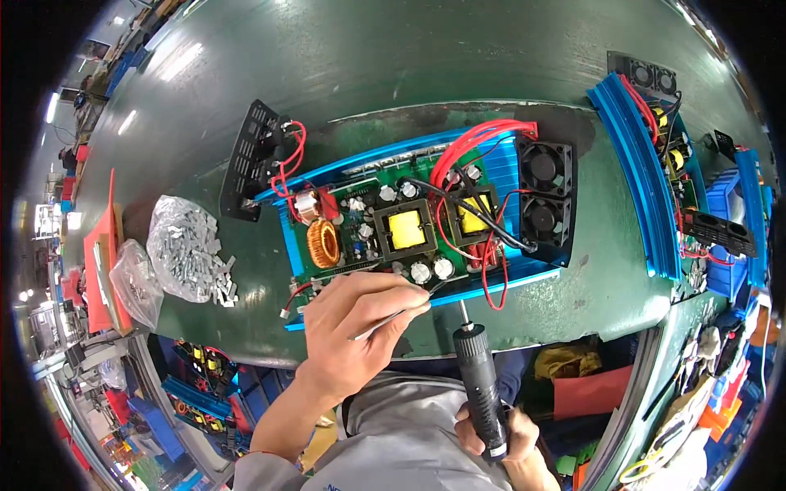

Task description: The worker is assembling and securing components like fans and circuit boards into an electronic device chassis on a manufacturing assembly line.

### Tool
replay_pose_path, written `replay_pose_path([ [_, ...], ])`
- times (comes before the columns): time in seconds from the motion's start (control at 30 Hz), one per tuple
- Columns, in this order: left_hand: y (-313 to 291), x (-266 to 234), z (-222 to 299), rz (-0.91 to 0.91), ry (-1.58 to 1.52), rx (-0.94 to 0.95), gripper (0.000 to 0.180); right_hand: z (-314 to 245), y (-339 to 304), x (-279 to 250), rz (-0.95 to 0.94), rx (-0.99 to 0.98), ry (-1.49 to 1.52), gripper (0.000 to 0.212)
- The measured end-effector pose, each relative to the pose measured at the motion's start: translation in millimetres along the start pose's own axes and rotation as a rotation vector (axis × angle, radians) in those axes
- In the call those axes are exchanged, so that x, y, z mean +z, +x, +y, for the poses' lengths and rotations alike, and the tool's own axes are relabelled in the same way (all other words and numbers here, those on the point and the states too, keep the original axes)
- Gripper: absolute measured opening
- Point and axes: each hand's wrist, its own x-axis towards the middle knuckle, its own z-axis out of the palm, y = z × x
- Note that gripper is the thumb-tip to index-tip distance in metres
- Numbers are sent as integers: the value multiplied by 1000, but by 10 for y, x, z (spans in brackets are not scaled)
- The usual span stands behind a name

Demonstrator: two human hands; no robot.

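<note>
My left hand (352, 327) is closed in a pinch on slim metal tweezers (375, 324), whose tips reach over the near wall of a blue metal case (491, 286). In my right hand (517, 435) is a black electric screwdriver (478, 368), gripped low on its body. Its bit points away from me and ends at or just short of the case's near edge. Inside the case lies a green circuit board (360, 204) with yellow-wound transformers (405, 230) and a copper coil (323, 244). Thick red wires (475, 146) run to a black panel with two fans (544, 192).
A black vented end panel (250, 159) hangs by red wires at the case's left. Clear bags (176, 245) of small grey pieces lie farther left, beside orange-red folders (100, 270). More blue cases (634, 176) stand at the right, near a blue bin (725, 196).
</note>
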Motion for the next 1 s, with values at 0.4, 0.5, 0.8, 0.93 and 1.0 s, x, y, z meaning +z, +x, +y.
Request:
replay_pose_path([
  [0.4,130,-365,272,108,-33,7,15,-56,4,336,336,6,-584,76],
  [0.5,236,-203,256,-281,348,116,37,-20,36,320,343,-14,-652,79],
  [0.8,289,-79,281,-448,576,244,36,71,28,253,316,-60,-569,103],
  [0.93,315,-81,261,-483,545,277,35,56,58,255,351,-74,-635,102],
  [1.0,359,-87,256,-506,525,286,34,56,57,179,329,-59,-646,102],
])
